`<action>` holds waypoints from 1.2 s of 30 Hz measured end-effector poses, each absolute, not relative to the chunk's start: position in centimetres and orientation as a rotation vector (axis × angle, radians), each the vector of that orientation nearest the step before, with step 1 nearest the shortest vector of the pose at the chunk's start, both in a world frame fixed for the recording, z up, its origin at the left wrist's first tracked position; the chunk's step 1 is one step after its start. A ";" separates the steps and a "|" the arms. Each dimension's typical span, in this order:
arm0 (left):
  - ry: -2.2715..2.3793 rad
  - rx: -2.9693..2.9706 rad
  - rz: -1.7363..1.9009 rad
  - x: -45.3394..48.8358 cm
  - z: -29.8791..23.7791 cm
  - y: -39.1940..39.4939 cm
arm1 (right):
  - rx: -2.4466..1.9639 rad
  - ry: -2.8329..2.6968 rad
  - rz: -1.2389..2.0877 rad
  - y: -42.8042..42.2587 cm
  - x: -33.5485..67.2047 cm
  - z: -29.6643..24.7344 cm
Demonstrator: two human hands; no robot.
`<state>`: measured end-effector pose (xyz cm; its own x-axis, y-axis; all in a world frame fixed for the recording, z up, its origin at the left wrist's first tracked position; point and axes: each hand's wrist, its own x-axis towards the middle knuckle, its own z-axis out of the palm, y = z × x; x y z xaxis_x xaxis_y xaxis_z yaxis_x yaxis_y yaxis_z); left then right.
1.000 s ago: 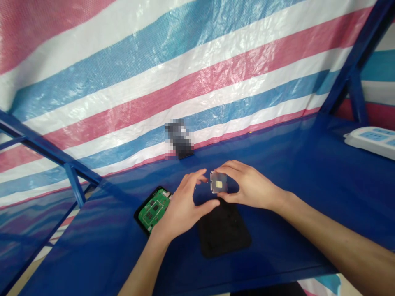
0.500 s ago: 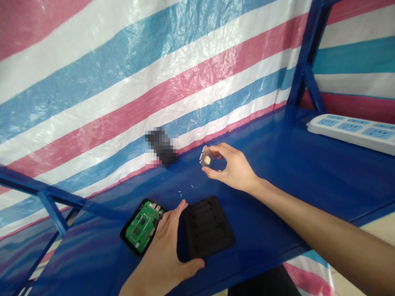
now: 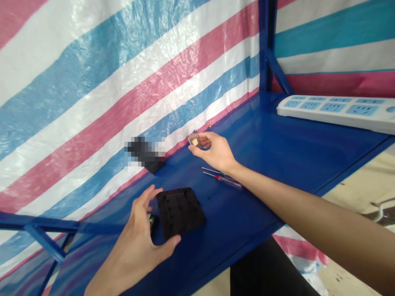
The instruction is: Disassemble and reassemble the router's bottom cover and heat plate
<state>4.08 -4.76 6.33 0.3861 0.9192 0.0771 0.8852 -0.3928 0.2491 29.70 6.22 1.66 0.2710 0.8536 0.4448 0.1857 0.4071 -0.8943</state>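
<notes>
A small square metal-framed part with a gold centre (image 3: 194, 141) is pinched in the fingers of the right hand (image 3: 212, 150), held just above the blue counter (image 3: 262, 164) at mid-frame. The open left hand (image 3: 137, 234) curves at the edge of a black moulded plate (image 3: 180, 211). A sliver of circuit board (image 3: 151, 222) shows between them. A red-banded screwdriver (image 3: 222, 179) lies near the right wrist; a white power strip (image 3: 330, 111) sits at upper right.

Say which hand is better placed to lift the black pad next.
Left, probably: the left hand is spread open right at the edge of the black pad, while the right hand is occupied, pinching a small metal square farther away.
</notes>
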 end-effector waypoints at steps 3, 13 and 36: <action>1.596 2.553 0.271 5.2 6.9 -4.0 | -1.084 -1.214 0.607 6.4 30.0 1.6; 1.547 2.673 0.232 6.9 9.6 -2.5 | -1.055 -1.204 0.642 6.5 29.7 1.3; 1.687 2.229 0.554 3.1 -2.4 -10.3 | -0.625 -2.092 0.921 2.9 28.7 2.8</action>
